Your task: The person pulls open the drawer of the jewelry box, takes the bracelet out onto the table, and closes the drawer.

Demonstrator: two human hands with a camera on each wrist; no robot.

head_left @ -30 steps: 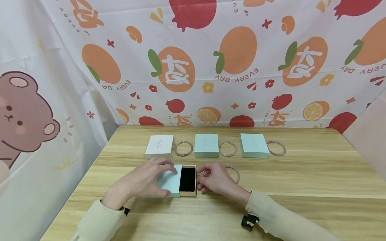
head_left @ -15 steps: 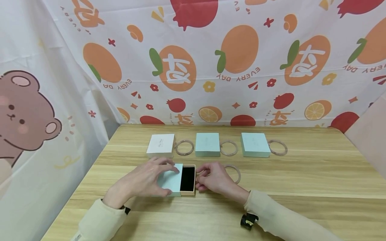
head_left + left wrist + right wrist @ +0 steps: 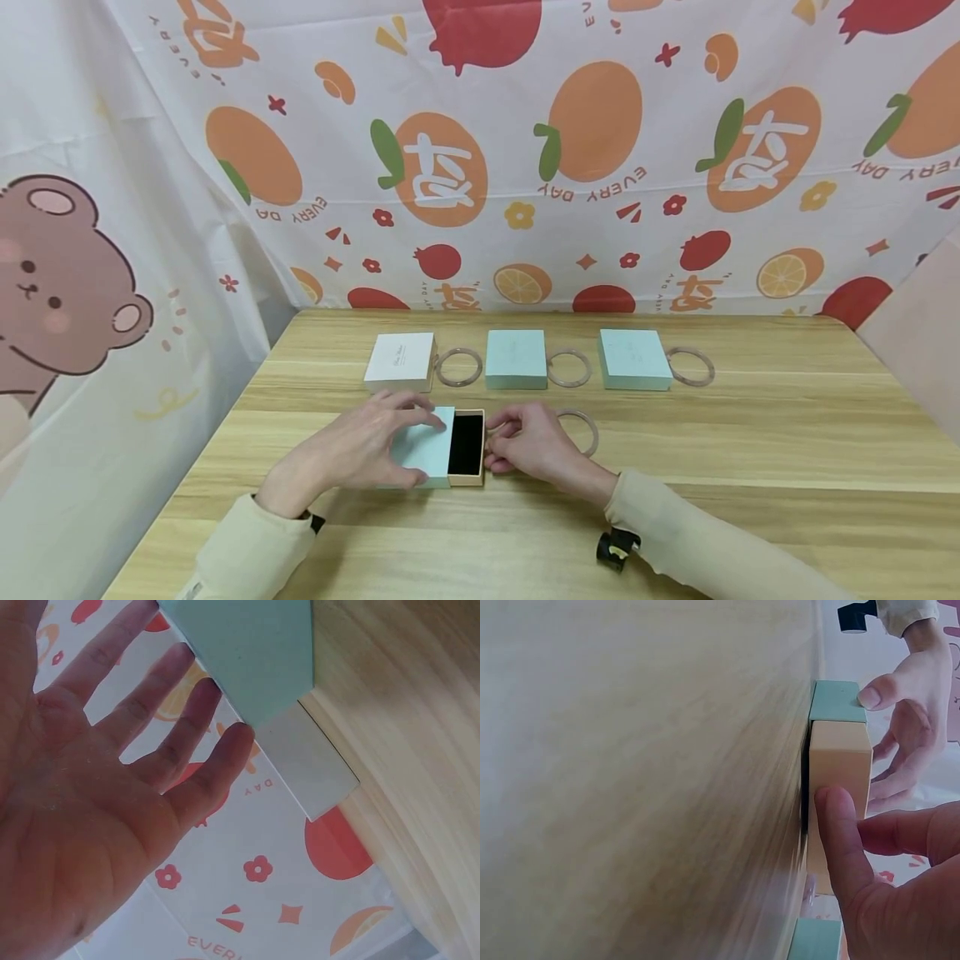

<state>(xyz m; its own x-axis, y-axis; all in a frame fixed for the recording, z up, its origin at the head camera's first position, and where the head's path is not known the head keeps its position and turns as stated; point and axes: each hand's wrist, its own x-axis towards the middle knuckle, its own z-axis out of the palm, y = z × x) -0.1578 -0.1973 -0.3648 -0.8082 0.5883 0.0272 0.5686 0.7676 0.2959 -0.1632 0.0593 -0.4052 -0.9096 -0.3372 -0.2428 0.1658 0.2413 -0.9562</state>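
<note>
My left hand (image 3: pixel 360 442) holds the pale teal sleeve (image 3: pixel 423 450) of a sliding gift box, thumb at its front edge and fingers over the top and far side. From the sleeve's right end a tan tray (image 3: pixel 467 481) with a black lining (image 3: pixel 467 442) sticks partly out. My right hand (image 3: pixel 536 442) touches the tray's outer end. In the right wrist view, one straight digit of the right hand (image 3: pixel 900 885) presses flat on that end wall, with another at the top rim. A translucent bangle (image 3: pixel 595 433) lies behind the right hand, partly hidden by it.
Along the back stand a white box (image 3: pixel 400 362) and two teal boxes (image 3: pixel 516 360), each with a bangle (image 3: pixel 459 382) lying at its right side. All rest on a wooden table (image 3: pixel 787 442). A fruit-print cloth (image 3: pixel 517 100) hangs behind.
The tray has slid slightly leftward into the sleeve, with the right hand following it. The left hand stays on the sleeve. The head view has shifted a little.
</note>
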